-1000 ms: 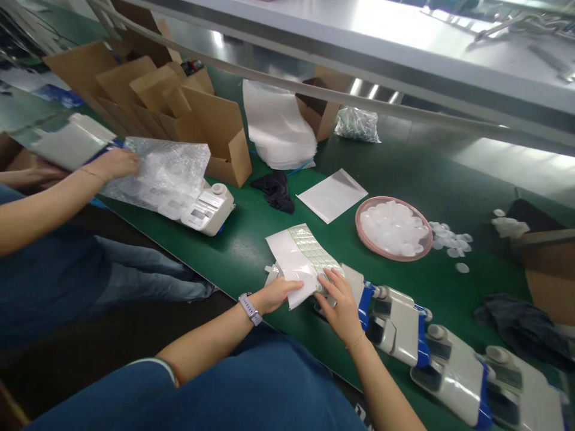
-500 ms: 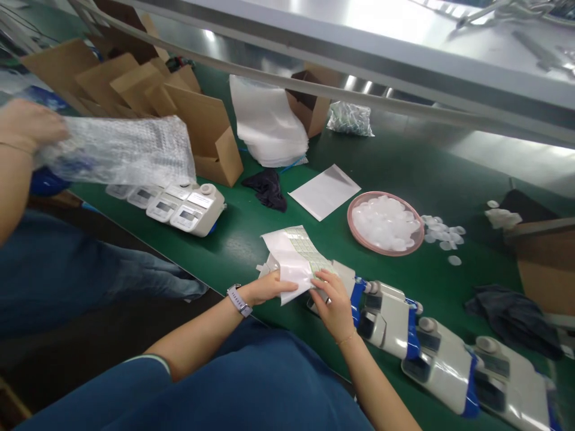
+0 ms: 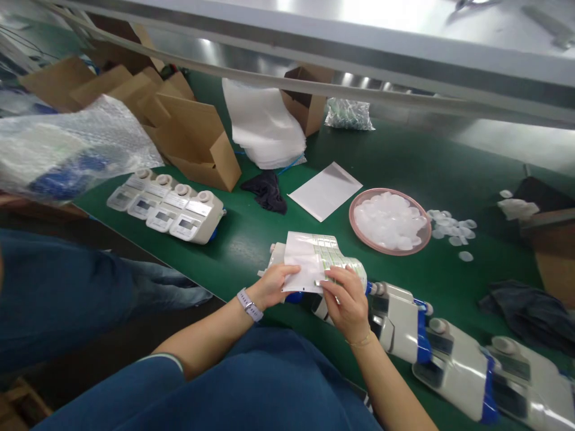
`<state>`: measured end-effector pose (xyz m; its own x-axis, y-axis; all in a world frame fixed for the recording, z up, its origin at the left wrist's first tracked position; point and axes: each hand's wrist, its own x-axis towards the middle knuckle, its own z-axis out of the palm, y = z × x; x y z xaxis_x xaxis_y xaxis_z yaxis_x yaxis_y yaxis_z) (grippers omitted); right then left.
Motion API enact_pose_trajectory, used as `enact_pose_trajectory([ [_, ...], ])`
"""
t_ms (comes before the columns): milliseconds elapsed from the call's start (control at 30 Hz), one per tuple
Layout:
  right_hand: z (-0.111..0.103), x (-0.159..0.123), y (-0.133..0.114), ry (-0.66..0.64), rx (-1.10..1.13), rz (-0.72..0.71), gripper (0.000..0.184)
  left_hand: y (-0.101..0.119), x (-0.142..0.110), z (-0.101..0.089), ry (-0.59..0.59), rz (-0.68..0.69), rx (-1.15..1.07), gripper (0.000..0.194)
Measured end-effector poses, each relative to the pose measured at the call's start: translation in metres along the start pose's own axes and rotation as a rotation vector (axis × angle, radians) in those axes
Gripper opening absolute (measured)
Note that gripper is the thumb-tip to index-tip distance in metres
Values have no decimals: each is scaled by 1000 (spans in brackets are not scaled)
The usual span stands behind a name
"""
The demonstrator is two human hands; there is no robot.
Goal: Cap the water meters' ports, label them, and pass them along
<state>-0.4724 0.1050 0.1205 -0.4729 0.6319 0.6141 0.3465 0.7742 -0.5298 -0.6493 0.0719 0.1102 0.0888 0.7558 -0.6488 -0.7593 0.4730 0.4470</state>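
Note:
My left hand, with a watch on the wrist, grips the near edge of a white sheet of small stickers. My right hand pinches the sheet's right side, fingertips on the sticker grid. Under the sheet lies a white and blue device on the green table. A row of three more such devices runs off to the right, touching my right hand.
A pink dish of white discs sits beyond, loose discs beside it. Several white devices lie at left below cardboard boxes. A co-worker holds a bubble-wrapped item at far left. A white sheet, dark cloths and foam bags are behind.
I have lifted and flattened the sticker sheet over the device. The co-worker pulled the bubble wrap away to the left, uncovering the row of white devices.

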Motion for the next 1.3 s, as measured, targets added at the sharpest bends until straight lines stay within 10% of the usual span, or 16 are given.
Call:
enact_pose_trajectory([
  [167,6,24,-13,243,188,488,10,81,25,-12,158,294,-139,23],
  [433,59,-6,7,-137,569,1220,42,104,69,-82,416,325,-278,22],
  [700,108,21,23,-376,510,1214,25,94,88,-97,410,219,-291,22],
  [1300,126,42,26,-594,96,1190,19,102,99,-107,402,160,-346,23],
])
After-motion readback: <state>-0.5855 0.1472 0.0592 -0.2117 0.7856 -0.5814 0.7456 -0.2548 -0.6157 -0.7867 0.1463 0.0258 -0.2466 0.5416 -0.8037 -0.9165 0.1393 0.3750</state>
